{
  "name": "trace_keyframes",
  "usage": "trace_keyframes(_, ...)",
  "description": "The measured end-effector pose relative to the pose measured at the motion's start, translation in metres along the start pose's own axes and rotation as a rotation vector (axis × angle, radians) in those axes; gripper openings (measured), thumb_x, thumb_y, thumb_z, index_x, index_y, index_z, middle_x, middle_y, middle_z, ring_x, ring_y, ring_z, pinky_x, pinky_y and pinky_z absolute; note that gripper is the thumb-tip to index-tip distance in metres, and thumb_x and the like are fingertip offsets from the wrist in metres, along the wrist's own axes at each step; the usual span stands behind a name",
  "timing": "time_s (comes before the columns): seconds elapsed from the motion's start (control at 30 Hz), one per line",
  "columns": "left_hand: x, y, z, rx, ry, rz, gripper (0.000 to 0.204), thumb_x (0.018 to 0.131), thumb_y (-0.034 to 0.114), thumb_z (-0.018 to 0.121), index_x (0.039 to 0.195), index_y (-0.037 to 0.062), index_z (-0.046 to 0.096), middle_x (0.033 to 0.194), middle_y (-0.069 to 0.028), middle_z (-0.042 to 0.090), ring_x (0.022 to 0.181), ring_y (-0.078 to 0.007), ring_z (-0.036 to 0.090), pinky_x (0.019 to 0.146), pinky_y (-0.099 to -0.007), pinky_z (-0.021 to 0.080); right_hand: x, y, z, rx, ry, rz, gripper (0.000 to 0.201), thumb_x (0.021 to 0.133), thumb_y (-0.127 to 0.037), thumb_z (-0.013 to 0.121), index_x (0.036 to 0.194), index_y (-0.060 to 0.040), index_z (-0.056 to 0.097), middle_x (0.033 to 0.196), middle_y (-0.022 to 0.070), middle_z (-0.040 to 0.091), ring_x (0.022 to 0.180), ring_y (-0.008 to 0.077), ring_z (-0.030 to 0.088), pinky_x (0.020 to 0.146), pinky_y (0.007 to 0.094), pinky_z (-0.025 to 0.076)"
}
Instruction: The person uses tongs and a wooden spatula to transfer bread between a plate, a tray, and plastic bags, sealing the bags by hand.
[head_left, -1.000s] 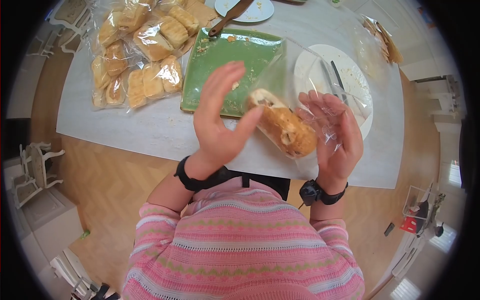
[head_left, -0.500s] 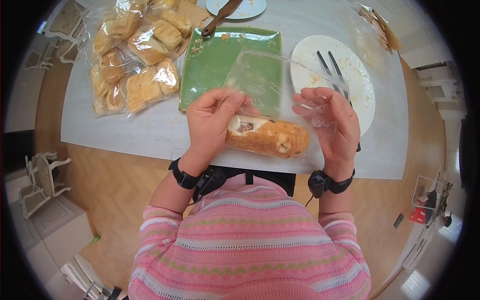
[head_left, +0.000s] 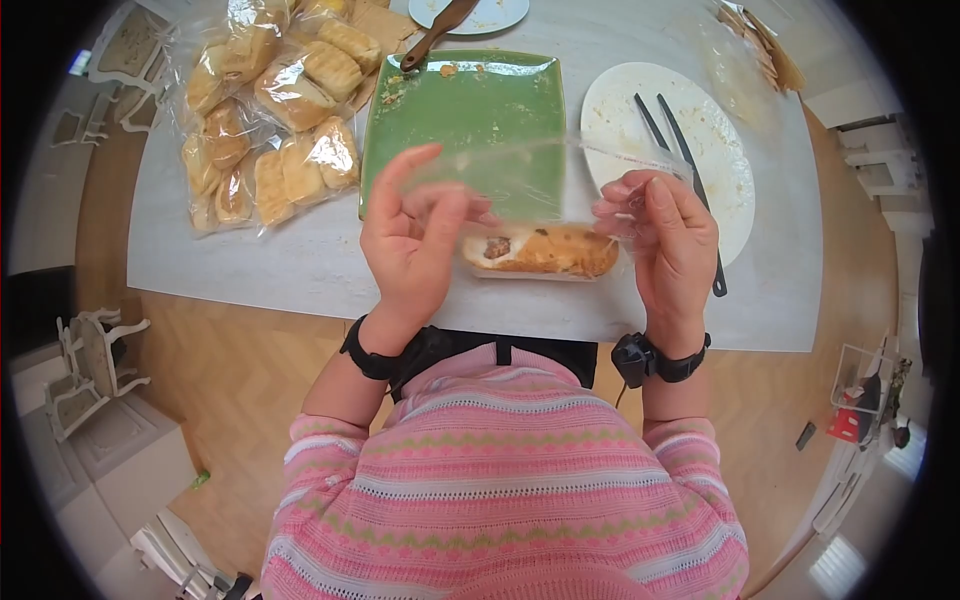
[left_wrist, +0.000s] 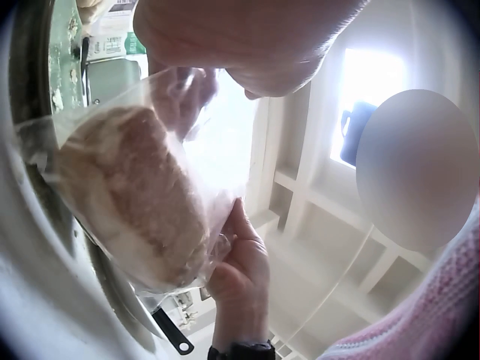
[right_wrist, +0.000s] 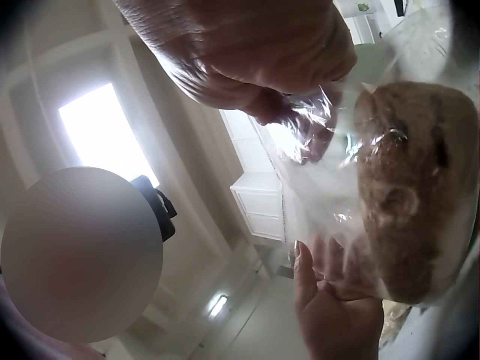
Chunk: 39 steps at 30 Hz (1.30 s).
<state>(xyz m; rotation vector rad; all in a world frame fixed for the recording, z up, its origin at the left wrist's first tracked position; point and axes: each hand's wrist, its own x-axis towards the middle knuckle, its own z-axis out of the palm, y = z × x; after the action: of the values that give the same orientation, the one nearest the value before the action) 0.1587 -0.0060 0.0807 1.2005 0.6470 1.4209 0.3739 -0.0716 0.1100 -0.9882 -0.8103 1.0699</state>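
In the head view, a clear plastic bag (head_left: 510,180) with a long filled bread roll (head_left: 560,252) in its lower part is between the two hands, close over the table's front edge. My right hand (head_left: 668,240) pinches the bag's right side between thumb and curled fingers. At the other side, my left hand (head_left: 410,235) touches the plastic with its thumb and index finger spread apart. Through the film in the right wrist view, the left hand's fingers (right_wrist: 337,262) show rather straight. The roll (left_wrist: 135,199) fills much of the left wrist view.
A green square plate (head_left: 460,110) with crumbs lies behind the bag, a brown-handled utensil (head_left: 435,38) on its corner. Black tongs (head_left: 685,150) rest on a white plate (head_left: 625,85) at right. Bagged bread rolls (head_left: 300,165) pile up at left; another clear bag (head_left: 745,80) lies back right.
The roll in its bag has turned from slanting to level across the front. The left hand came in to grip the bag, then its fingers spread. The right hand's fingers have closed on the plastic.
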Motion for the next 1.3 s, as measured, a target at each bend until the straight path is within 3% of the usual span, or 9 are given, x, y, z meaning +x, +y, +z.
trace_keyframes(0.2, -0.002, 0.001, -0.009, 0.335, -0.039, 0.068, 0.028, 0.106, 0.012, 0.050, 0.121, -0.0075, 0.062, 0.091, -0.0161, 0.072, 0.079, -0.0241, 0.073, 0.074, -0.0342, 0.060, -0.002, -0.001, 0.002, -0.013, 0.004, -0.013, 0.028, 0.103, -0.018, 0.057, 0.114, 0.0072, 0.066, 0.101, 0.0174, 0.072, 0.088, 0.0268, 0.073, 0.073, 0.0343, 0.061)
trace_keyframes(0.33, 0.000, 0.001, -0.024, 0.322, -0.112, 0.097, 0.028, 0.107, 0.013, 0.049, 0.117, -0.0076, 0.065, 0.092, -0.0166, 0.073, 0.078, -0.0248, 0.073, 0.075, -0.0339, 0.060, -0.001, -0.001, -0.001, -0.083, 0.001, -0.069, 0.027, 0.103, -0.016, 0.058, 0.113, 0.0074, 0.066, 0.101, 0.0172, 0.072, 0.088, 0.0266, 0.073, 0.073, 0.0342, 0.061)
trace_keyframes(0.5, 0.008, 0.000, -0.041, 0.166, -0.236, -0.063, 0.023, 0.102, 0.005, 0.058, 0.119, -0.0068, 0.067, 0.092, -0.0141, 0.075, 0.086, -0.0201, 0.074, 0.077, -0.0309, 0.059, -0.001, -0.001, -0.004, -0.058, 0.016, -0.014, 0.027, 0.102, -0.016, 0.059, 0.114, 0.0074, 0.066, 0.100, 0.0170, 0.072, 0.087, 0.0268, 0.074, 0.072, 0.0345, 0.061)
trace_keyframes(0.73, 0.014, 0.007, -0.048, 0.296, -0.373, -0.087, 0.019, 0.097, 0.000, 0.062, 0.114, -0.0060, 0.069, 0.097, -0.0153, 0.075, 0.089, -0.0216, 0.074, 0.079, -0.0302, 0.059, 0.001, -0.003, -0.011, -0.034, -0.011, 0.027, 0.027, 0.102, -0.015, 0.060, 0.115, 0.0077, 0.066, 0.098, 0.0173, 0.072, 0.087, 0.0263, 0.074, 0.073, 0.0338, 0.062)
trace_keyframes(0.87, 0.013, 0.004, -0.051, 0.193, -0.367, -0.090, 0.019, 0.096, -0.005, 0.060, 0.112, -0.0058, 0.070, 0.099, -0.0161, 0.075, 0.089, -0.0226, 0.074, 0.078, -0.0306, 0.060, 0.003, -0.009, -0.019, -0.094, -0.051, 0.007, 0.021, 0.100, -0.006, 0.057, 0.113, 0.0083, 0.066, 0.098, 0.0185, 0.072, 0.088, 0.0273, 0.074, 0.075, 0.0339, 0.062)
trace_keyframes(1.03, 0.012, -0.008, -0.063, 0.013, -0.305, -0.100, 0.011, 0.097, 0.004, 0.060, 0.099, -0.0045, 0.067, 0.091, -0.0189, 0.071, 0.079, -0.0280, 0.072, 0.071, -0.0379, 0.061, 0.008, -0.007, -0.044, -0.108, -0.313, -0.157, 0.023, 0.091, 0.009, 0.051, 0.085, 0.0039, 0.073, 0.099, 0.0210, 0.073, 0.088, 0.0259, 0.071, 0.082, 0.0354, 0.056)
trace_keyframes(1.13, 0.014, -0.002, -0.055, -0.187, -0.349, -0.100, 0.010, 0.099, 0.008, 0.058, 0.094, -0.0004, 0.061, 0.087, -0.0188, 0.067, 0.076, -0.0295, 0.070, 0.067, -0.0395, 0.060, 0.005, -0.011, -0.045, -0.153, -0.287, -0.080, 0.025, 0.089, 0.009, 0.050, 0.076, 0.0028, 0.071, 0.100, 0.0218, 0.072, 0.091, 0.0255, 0.069, 0.085, 0.0352, 0.053)
trace_keyframes(1.2, 0.013, 0.003, -0.049, -0.270, -0.267, -0.130, 0.013, 0.097, -0.005, 0.049, 0.089, -0.0014, 0.059, 0.083, -0.0157, 0.068, 0.076, -0.0263, 0.070, 0.067, -0.0371, 0.058, 0.004, -0.014, -0.047, -0.262, -0.290, -0.095, 0.025, 0.088, 0.010, 0.050, 0.077, 0.0031, 0.071, 0.101, 0.0216, 0.072, 0.093, 0.0259, 0.069, 0.086, 0.0346, 0.053)
trace_keyframes(1.3, 0.014, 0.002, -0.051, -0.247, -0.290, -0.030, 0.014, 0.097, -0.006, 0.047, 0.089, -0.0006, 0.058, 0.084, -0.0153, 0.067, 0.075, -0.0252, 0.069, 0.068, -0.0359, 0.058, 0.003, -0.022, -0.042, -0.424, -0.274, -0.149, 0.023, 0.087, 0.010, 0.050, 0.080, 0.0038, 0.070, 0.104, 0.0210, 0.072, 0.098, 0.0263, 0.069, 0.088, 0.0334, 0.052)
